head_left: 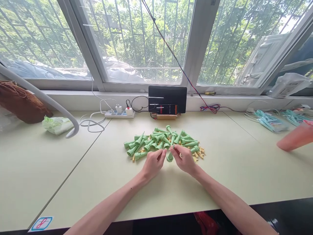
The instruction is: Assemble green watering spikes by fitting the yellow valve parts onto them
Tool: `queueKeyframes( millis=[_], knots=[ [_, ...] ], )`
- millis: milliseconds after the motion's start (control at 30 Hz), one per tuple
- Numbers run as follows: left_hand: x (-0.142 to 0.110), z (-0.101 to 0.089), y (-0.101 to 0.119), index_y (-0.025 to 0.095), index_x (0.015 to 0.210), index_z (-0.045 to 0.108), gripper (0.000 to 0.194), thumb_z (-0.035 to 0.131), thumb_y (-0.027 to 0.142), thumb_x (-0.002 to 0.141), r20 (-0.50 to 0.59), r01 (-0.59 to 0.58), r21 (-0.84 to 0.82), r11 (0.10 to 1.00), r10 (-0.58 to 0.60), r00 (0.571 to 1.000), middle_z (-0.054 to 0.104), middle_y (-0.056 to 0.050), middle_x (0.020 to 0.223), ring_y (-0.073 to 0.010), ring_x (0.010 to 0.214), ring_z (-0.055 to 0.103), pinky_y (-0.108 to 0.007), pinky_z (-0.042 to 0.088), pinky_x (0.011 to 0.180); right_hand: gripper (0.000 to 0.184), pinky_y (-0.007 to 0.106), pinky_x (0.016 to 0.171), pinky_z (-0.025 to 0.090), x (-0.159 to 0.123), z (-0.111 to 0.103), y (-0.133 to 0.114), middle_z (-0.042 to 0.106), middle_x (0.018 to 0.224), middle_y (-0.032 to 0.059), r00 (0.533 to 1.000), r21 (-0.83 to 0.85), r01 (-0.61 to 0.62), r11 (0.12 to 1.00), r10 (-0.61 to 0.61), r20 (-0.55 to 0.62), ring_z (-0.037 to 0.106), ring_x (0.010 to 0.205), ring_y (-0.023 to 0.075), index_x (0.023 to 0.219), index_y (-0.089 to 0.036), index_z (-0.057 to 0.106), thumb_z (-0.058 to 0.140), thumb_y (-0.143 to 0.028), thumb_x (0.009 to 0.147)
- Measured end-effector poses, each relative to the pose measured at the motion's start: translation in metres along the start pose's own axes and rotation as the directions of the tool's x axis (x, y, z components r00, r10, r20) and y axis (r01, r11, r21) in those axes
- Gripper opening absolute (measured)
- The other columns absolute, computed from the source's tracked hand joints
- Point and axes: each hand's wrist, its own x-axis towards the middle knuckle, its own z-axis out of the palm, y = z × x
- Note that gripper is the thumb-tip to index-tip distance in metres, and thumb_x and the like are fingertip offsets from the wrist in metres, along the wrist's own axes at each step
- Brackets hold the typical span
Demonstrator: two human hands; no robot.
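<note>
A heap of green plastic spikes (153, 142) with wide ribbed caps lies mid-table, with small yellow plastic pieces (201, 152) among and beside them. My left hand (153, 162) is closed in a pinch at the heap's near edge; what its fingers hold, if anything, is hidden. Close by on the right, my right hand (184, 159) pinches a tiny dark green piece at its fingertips, too small to name. One green spike (169, 158) lies between my hands, cap toward me, partly covered by the right fingers.
Behind the heap, a phone (167, 109) leans against a black tablet-like screen (181, 98). A power strip (119, 114) with cables sits left of it. A white curved tube (49, 94) crosses the left side. At right are bagged blue-green items (271, 121) and a pink cylindrical object (295, 137).
</note>
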Motion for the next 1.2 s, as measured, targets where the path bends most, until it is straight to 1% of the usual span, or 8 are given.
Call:
queueKeyframes(
  millis=[167,267,367,467,533,700,900,1200],
  knots=[
    [-0.001,0.000,0.002,0.019,0.057,0.045,0.046,0.044,0.042,0.096,0.036,-0.006,-0.012,1.000,0.007,0.999,0.031,0.005,0.048,-0.0096,0.046,0.025,-0.026,0.021,0.051,0.039,0.028,0.060,0.042,0.020,-0.025,0.002,0.056,0.064,0.0031,0.986,-0.108,-0.039,0.993,0.020,-0.167,0.047,0.057,0.0157,0.072,-0.022,0.053,0.040,-0.047,0.099],
    [-0.001,0.001,0.002,0.019,0.054,0.039,0.049,0.043,0.043,0.096,0.057,-0.021,-0.027,0.999,0.022,0.998,0.028,0.005,0.049,-0.0096,0.046,0.021,-0.027,0.019,0.050,0.039,0.027,0.061,0.043,0.045,-0.046,0.011,0.059,0.066,0.0038,0.933,-0.169,-0.094,0.981,0.028,-0.359,0.051,0.059,0.0157,0.074,-0.021,0.053,0.042,-0.050,0.098],
    [-0.002,0.002,0.001,0.019,0.054,0.035,0.049,0.042,0.042,0.096,0.076,-0.043,-0.023,0.999,0.045,0.996,0.026,0.005,0.050,-0.0101,0.047,0.018,-0.027,0.018,0.051,0.040,0.025,0.061,0.043,0.073,-0.063,0.031,0.063,0.068,0.0047,0.900,-0.232,-0.148,0.961,0.034,-0.434,0.057,0.059,0.0156,0.077,-0.020,0.054,0.041,-0.052,0.098],
    [-0.002,0.002,0.002,0.019,0.056,0.031,0.047,0.040,0.041,0.097,0.088,-0.060,-0.006,0.998,0.060,0.994,0.024,0.005,0.051,-0.0102,0.048,0.018,-0.027,0.018,0.051,0.042,0.026,0.061,0.042,0.095,-0.071,0.058,0.065,0.067,0.0057,0.912,-0.265,-0.200,0.943,0.081,-0.401,0.059,0.057,0.0167,0.074,-0.020,0.054,0.043,-0.054,0.095],
    [-0.002,0.003,0.002,0.019,0.056,0.030,0.047,0.040,0.040,0.097,0.095,-0.071,0.001,0.997,0.071,0.993,0.025,0.005,0.051,-0.0103,0.048,0.018,-0.028,0.018,0.051,0.042,0.027,0.059,0.042,0.105,-0.071,0.075,0.066,0.067,0.0072,0.916,-0.230,-0.276,0.933,0.184,-0.356,0.060,0.055,0.0175,0.073,-0.020,0.054,0.044,-0.055,0.093],
    [-0.002,0.004,0.003,0.020,0.054,0.033,0.047,0.041,0.039,0.097,0.113,-0.073,0.020,0.997,0.071,0.991,0.028,0.004,0.049,-0.0100,0.046,0.021,-0.029,0.019,0.050,0.038,0.029,0.053,0.044,0.111,-0.065,0.101,0.069,0.070,0.0078,0.934,-0.169,-0.332,0.928,0.298,-0.195,0.054,0.041,0.0143,0.070,-0.019,0.055,0.048,-0.051,0.089],
    [-0.004,0.004,0.003,0.020,0.056,0.030,0.046,0.042,0.037,0.096,0.138,-0.084,0.042,0.996,0.077,0.987,0.029,0.004,0.048,-0.0098,0.043,0.024,-0.028,0.019,0.051,0.032,0.027,0.050,0.044,0.100,-0.062,0.102,0.066,0.063,0.0036,0.948,-0.152,-0.319,0.936,0.311,-0.069,0.054,0.040,0.0134,0.068,-0.019,0.055,0.049,-0.044,0.088],
    [-0.004,0.004,0.001,0.019,0.059,0.025,0.043,0.041,0.032,0.097,0.181,-0.109,0.099,0.989,0.089,0.979,0.025,0.005,0.050,-0.0097,0.045,0.024,-0.027,0.019,0.052,0.035,0.026,0.055,0.042,0.085,-0.059,0.081,0.063,0.059,0.0025,0.963,-0.190,-0.267,0.945,0.270,-0.009,0.053,0.050,0.0143,0.062,-0.020,0.050,0.048,-0.043,0.088]
  ],
)
